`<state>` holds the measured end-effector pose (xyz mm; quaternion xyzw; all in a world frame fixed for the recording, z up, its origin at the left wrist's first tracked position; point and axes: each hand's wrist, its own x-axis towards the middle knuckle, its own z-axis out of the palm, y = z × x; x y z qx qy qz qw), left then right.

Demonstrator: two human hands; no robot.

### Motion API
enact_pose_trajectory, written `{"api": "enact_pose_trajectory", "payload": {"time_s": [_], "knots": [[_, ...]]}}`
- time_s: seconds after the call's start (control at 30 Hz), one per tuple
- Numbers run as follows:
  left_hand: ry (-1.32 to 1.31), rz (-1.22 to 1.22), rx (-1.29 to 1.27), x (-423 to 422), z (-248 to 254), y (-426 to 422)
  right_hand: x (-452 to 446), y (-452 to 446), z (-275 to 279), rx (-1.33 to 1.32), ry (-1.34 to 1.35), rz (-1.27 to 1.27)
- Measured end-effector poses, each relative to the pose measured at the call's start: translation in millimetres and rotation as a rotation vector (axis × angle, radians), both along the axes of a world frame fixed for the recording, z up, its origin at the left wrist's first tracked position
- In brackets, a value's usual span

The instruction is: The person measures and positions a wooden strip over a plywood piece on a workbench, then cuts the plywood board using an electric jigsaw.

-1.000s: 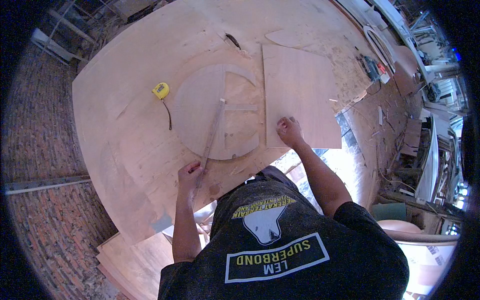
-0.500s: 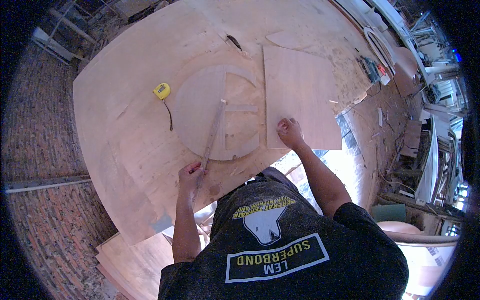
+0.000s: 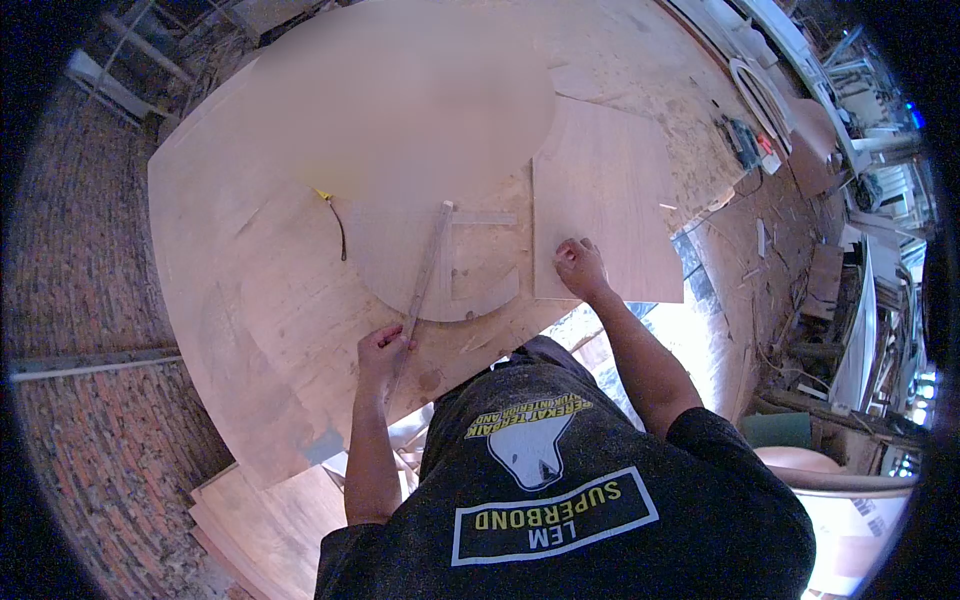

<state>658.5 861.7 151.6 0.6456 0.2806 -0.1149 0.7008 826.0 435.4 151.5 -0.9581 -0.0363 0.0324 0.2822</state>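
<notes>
My left hand (image 3: pixel 380 350) is closed on the near end of a long, thin ruler-like strip (image 3: pixel 430 262). The strip lies slanted across a round wooden piece (image 3: pixel 385 250) with cut-out openings on its right side. My right hand (image 3: pixel 578 265) rests on a rectangular plywood panel (image 3: pixel 610 180), its fingers curled together; whether something small is in them cannot be seen. A yellow tape measure (image 3: pixel 321 193) with a dark strap lies left of the round piece, mostly hidden by a blurred patch that also covers the round piece's upper part.
The large wooden worktable (image 3: pixel 240 290) spreads before me. A dark power tool (image 3: pixel 741 142) with a red part sits near its right edge. Curved wooden pieces (image 3: pixel 810 140) and offcuts lie further right. More sheets (image 3: pixel 275 530) stand low at the left, beside a brick surface (image 3: pixel 90 440).
Both hands and the strip stay almost in place. A blurred patch now covers the far middle of the table, hiding most of the tape measure and the round piece's top.
</notes>
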Motion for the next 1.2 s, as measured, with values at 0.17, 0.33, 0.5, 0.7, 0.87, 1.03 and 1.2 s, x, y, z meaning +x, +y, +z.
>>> {"api": "enact_pose_trajectory", "payload": {"time_s": [0.17,0.33,0.5,0.7,0.87,1.03,1.2], "knots": [[-0.007,0.002,-0.011,-0.8,0.7,0.1,-0.3,1.3,0.1,-0.014,-0.030,-0.003],[0.005,0.003,-0.027,-0.6,-5.6,2.7,1.5,-2.6,-8.7,0.034,-0.010,-0.008],[-0.002,-0.005,-0.026,-1.2,-15.1,4.9,1.8,-2.9,-6.4,0.027,-0.025,0.016],[-0.010,-0.010,-0.013,-1.5,-17.6,3.2,0.6,-1.6,-2.0,0.013,-0.052,0.017],[-0.022,-0.038,0.191,3.6,29.1,-3.1,5.3,-4.2,-18.1,0.098,-0.066,0.091],[-0.040,-0.102,0.456,-22.5,2.9,20.1,-22.8,42.3,127.9,0.819,0.458,0.153],[0.056,0.062,0.344,-41.5,10.9,30.1,-59.6,68.6,312.6,1.559,0.368,0.960]]}}
